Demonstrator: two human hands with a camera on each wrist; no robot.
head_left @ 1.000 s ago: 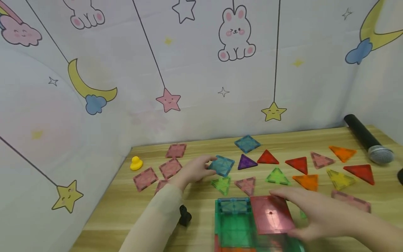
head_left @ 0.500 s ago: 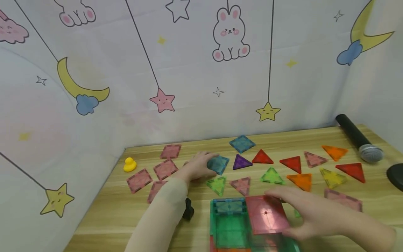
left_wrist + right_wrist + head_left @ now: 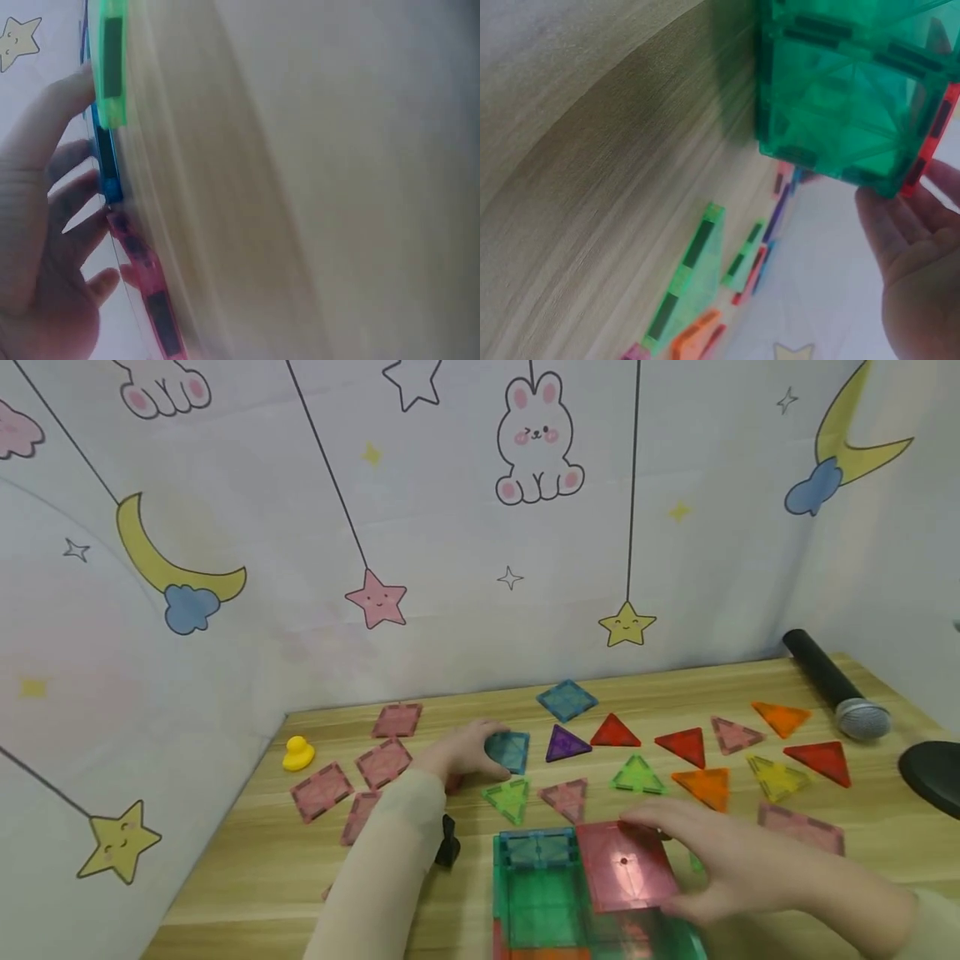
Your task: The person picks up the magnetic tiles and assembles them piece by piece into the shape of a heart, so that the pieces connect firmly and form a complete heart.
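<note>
In the head view my left hand [image 3: 467,754] is over a blue square magnetic tile [image 3: 513,750] on the table, thumb and fingers bent around its edges. Part of that tile is hidden under the hand. My right hand [image 3: 720,864] holds a pink square magnetic tile [image 3: 628,867] by opposite edges, on top of a box built of magnetic tiles [image 3: 546,902]. Green walls of the box [image 3: 840,112] fill the upper right wrist view, with fingertips [image 3: 874,206] at the red upper edge. A green triangle tile [image 3: 507,799] lies just before the left hand.
Loose triangle tiles, red [image 3: 615,732], orange [image 3: 705,787] and yellow [image 3: 776,777], spread across the right. Pink squares [image 3: 384,762] and a yellow rubber duck [image 3: 298,753] lie left. A microphone [image 3: 836,685] lies at the back right, a small black object [image 3: 447,843] beside the left sleeve.
My left hand has closed in over the blue square tile, which has turned and is more covered. The right hand stays on the pink tile. The head view has shifted slightly right.
</note>
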